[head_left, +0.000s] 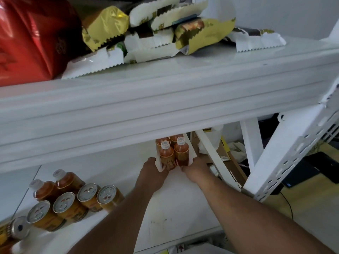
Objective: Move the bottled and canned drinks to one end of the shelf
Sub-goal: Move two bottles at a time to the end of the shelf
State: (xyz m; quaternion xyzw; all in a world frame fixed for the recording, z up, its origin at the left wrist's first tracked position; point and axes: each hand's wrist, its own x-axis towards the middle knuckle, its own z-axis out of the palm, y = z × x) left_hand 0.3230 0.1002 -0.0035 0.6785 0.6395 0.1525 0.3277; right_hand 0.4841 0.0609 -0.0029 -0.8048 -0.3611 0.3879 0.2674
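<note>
Several amber drink bottles with white caps point(172, 153) stand in a white holder point(158, 164) at the right end of the lower shelf point(176, 208). My left hand point(152, 173) grips the holder's left side and my right hand point(194, 171) grips its right side. At the lower left stand two more amber bottles point(55, 186) and a cluster of several orange cans with silver tops point(73, 202). One more can point(17, 230) sits at the far left edge.
The upper shelf point(165, 99) hangs over the lower one and hides its back part. It carries a red bag point(31, 37) and a pile of gold and white snack packets point(156, 30). White perforated shelf posts point(286, 158) stand at the right, with floor clutter beyond.
</note>
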